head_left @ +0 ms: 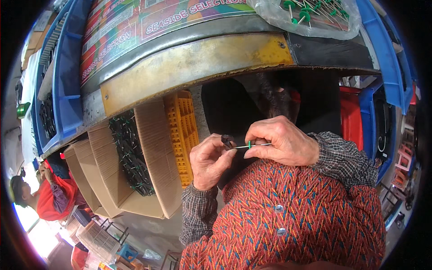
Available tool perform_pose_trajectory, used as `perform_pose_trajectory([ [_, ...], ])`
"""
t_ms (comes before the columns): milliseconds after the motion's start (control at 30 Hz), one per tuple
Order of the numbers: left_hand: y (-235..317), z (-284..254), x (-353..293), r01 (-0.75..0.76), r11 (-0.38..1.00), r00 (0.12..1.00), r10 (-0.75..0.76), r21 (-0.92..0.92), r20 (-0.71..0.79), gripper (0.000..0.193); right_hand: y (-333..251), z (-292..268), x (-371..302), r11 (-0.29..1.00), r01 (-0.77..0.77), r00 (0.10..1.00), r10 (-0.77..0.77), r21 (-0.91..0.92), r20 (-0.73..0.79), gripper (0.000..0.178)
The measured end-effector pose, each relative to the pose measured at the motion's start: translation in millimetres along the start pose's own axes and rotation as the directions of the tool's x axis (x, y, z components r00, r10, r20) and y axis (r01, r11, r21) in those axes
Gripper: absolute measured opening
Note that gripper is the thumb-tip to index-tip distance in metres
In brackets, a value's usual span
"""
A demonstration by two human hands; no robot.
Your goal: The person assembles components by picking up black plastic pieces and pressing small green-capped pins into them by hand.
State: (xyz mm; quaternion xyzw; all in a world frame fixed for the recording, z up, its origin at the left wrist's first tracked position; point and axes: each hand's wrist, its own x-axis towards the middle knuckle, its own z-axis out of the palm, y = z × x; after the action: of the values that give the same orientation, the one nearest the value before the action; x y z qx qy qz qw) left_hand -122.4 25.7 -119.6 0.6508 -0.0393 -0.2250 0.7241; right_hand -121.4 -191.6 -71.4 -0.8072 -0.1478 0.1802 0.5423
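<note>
Green and metal, one pin [249, 144] sits at the dial's centre, pinched in my right grip [285, 143]; its tip meets or nearly meets the black piece [227, 139] my left grip [208, 163] pinches, fingers hiding the join. Black, green-flecked pieces [131, 155] in the carton [157, 157] at nine o'clock look finished; a yellow crate [173, 130] stands between. Loose pins [304, 16] remain at one, bagged on the bench [198, 53].
</note>
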Motion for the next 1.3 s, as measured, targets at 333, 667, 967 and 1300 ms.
perform_pose_trajectory([
  [333, 0, -1, 2, -0.119, 0.988, 0.993, 0.116, 0.103, 0.037, 0.009, 1, -2, 4, 0.975, -0.184, 0.982, 0.176, 0.128, 0.071, 0.029],
  [667, -5, 0, 2, -0.116, 0.989, 0.992, 0.112, 0.094, 0.053, 0.014, 1, 0, 1, 0.998, -0.028, 0.999, 0.027, -0.048, -0.022, 0.020],
  [967, -8, 0, 2, -0.142, 0.978, 0.989, 0.133, 0.152, 0.067, 0.014, 5, 6, -1, 0.961, 0.106, 0.991, -0.125, -0.256, -0.058, 0.023],
  [1300, -7, 0, 0, -0.137, 0.977, 0.990, 0.133, 0.165, 0.037, 0.013, 9, 7, 0, 0.968, 0.085, 0.993, -0.102, -0.235, -0.063, 0.026],
])
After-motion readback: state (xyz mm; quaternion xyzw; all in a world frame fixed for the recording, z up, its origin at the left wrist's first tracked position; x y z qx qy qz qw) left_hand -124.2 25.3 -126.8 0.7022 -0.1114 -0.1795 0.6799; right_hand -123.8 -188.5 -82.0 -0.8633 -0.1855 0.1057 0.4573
